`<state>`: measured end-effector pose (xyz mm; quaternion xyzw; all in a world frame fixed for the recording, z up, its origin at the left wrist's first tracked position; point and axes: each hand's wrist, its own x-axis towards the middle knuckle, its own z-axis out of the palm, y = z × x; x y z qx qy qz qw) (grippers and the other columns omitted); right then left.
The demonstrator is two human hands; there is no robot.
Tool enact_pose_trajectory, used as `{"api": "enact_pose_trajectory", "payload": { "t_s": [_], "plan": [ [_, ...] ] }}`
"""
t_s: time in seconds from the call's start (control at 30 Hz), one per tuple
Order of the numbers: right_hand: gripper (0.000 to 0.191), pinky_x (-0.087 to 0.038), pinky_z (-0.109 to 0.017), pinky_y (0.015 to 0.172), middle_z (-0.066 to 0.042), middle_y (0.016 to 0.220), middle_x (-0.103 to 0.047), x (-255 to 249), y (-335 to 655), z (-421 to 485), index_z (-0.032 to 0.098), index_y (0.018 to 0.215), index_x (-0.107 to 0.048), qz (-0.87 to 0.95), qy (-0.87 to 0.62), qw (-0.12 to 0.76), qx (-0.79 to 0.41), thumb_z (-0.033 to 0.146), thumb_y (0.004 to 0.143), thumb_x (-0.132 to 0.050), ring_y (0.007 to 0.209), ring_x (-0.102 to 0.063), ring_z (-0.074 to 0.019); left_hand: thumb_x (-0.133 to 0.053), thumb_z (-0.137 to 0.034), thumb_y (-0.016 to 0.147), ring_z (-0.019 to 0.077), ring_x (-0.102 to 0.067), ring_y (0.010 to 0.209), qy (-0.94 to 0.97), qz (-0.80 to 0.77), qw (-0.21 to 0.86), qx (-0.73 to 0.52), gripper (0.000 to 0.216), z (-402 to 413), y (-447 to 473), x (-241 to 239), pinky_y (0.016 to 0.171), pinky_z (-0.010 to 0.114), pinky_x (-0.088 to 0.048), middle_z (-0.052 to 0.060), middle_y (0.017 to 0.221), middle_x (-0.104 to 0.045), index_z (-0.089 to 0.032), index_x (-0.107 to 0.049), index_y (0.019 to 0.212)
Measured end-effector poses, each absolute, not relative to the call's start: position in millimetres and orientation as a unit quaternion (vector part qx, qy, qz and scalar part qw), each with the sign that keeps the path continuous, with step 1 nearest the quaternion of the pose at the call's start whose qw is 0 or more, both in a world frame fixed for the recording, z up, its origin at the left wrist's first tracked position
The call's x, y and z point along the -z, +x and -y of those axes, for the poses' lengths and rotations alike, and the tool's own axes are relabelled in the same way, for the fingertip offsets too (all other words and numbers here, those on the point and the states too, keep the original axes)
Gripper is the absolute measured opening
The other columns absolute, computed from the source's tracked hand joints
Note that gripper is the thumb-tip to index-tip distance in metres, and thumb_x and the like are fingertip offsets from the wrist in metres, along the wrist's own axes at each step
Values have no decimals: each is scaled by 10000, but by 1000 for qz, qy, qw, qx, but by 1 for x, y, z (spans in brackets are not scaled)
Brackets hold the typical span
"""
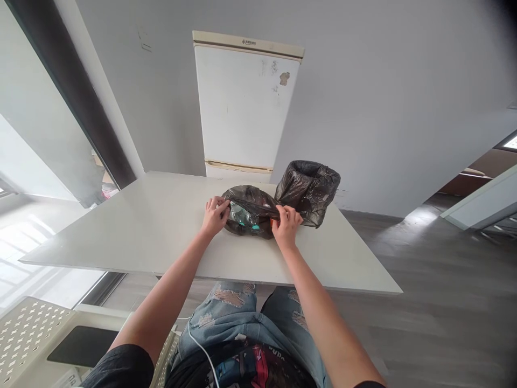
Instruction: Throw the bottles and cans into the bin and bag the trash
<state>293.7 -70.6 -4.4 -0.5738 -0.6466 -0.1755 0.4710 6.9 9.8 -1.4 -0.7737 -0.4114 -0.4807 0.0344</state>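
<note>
A thin black plastic bag [248,195] lies on the white table, with its mouth stretched between my hands. My left hand [216,215] pinches the left side of its rim. My right hand [286,222] grips the right side of the rim. Through the bag show pale and teal items and a bit of orange near my right fingers; their kind I cannot make out. Behind my right hand, and close to it, stands a bin lined with a black bag [309,188], its round opening facing up.
The white table [161,226] spans the width before me. A white fridge [242,102] stands against the grey wall behind it. At lower left are a cream perforated rack [30,328] and a dark flat item [83,346]. A white cable [204,350] hangs over my clothes.
</note>
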Motion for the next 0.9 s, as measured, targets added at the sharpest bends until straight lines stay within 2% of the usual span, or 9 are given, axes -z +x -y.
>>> {"api": "enact_pose_trajectory", "payload": {
  "t_s": [0.1, 0.17, 0.3, 0.4, 0.47, 0.53, 0.6, 0.7, 0.9],
  "plan": [
    [535, -322, -538, 946, -203, 1249, -517, 4, 298, 73, 208, 1304, -607, 585, -606, 500, 201, 147, 773, -635, 1106, -451, -401, -633, -386, 970, 315, -560, 1094, -779, 409, 30, 473, 361, -6, 8, 0, 997, 504, -448, 160, 1246, -597, -232, -707, 1288],
    [494, -334, -529, 917, -201, 1212, -504, 7, 299, 74, 198, 1240, -623, 584, -604, 500, 209, 162, 749, -652, 1076, -453, -394, -658, -402, 953, 333, -555, 1148, -789, 407, 24, 461, 436, -5, 9, 1, 1011, 506, -446, 171, 1275, -585, -213, -669, 1345],
    [342, -337, -524, 940, -146, 1130, -544, 14, 291, 79, 240, 1092, -684, 707, -510, 438, 218, 169, 761, -639, 1042, -483, -343, -587, -221, 947, 329, -562, 1165, -803, 414, 34, 428, 431, -6, 10, 2, 986, 496, -445, 170, 1290, -574, -229, -678, 1368],
    [258, -327, -496, 968, -104, 1158, -621, 14, 281, 82, 277, 1012, -728, 826, -406, 343, 187, 138, 829, -610, 1058, -504, -301, -513, -48, 878, 302, -565, 1137, -828, 394, 33, 398, 500, -7, 10, 3, 994, 493, -439, 138, 1271, -567, -296, -775, 1225],
    [229, -331, -458, 943, -78, 1164, -657, 12, 275, 82, 267, 919, -735, 878, -361, 277, 147, 108, 884, -575, 1032, -511, -268, -510, 7, 814, 296, -557, 1125, -849, 374, 27, 373, 549, -7, 10, 3, 997, 496, -443, 122, 1266, -562, -324, -815, 1129],
    [268, -329, -435, 901, -71, 1147, -670, 10, 272, 80, 245, 849, -728, 890, -361, 245, 131, 65, 911, -539, 994, -507, -249, -517, 23, 772, 300, -549, 1130, -867, 357, 24, 346, 607, -6, 11, 4, 1002, 507, -450, 113, 1279, -553, -352, -822, 1139],
    [332, -322, -431, 881, -80, 1133, -662, 8, 272, 78, 238, 864, -742, 865, -407, 257, 143, 3, 897, -509, 980, -496, -252, -527, 20, 759, 309, -542, 1152, -879, 347, 28, 325, 682, -3, 13, 4, 1019, 525, -450, 110, 1312, -540, -386, -796, 1236],
    [458, -328, -430, 873, -101, 1122, -632, 6, 273, 75, 246, 999, -775, 817, -473, 291, 154, -66, 856, -472, 987, -479, -270, -542, -1, 786, 330, -532, 1190, -890, 336, 33, 306, 718, -1, 17, 4, 1045, 546, -435, 111, 1361, -519, -416, -746, 1335],
    [515, -368, -436, 863, -125, 1128, -581, 6, 273, 72, 240, 1192, -762, 814, -485, 287, 136, -46, 858, -495, 1006, -466, -288, -566, -75, 898, 342, -542, 1192, -899, 324, 33, 294, 510, 3, 24, -1, 1046, 558, -415, 120, 1329, -548, -396, -797, 1220]
  ]
}}
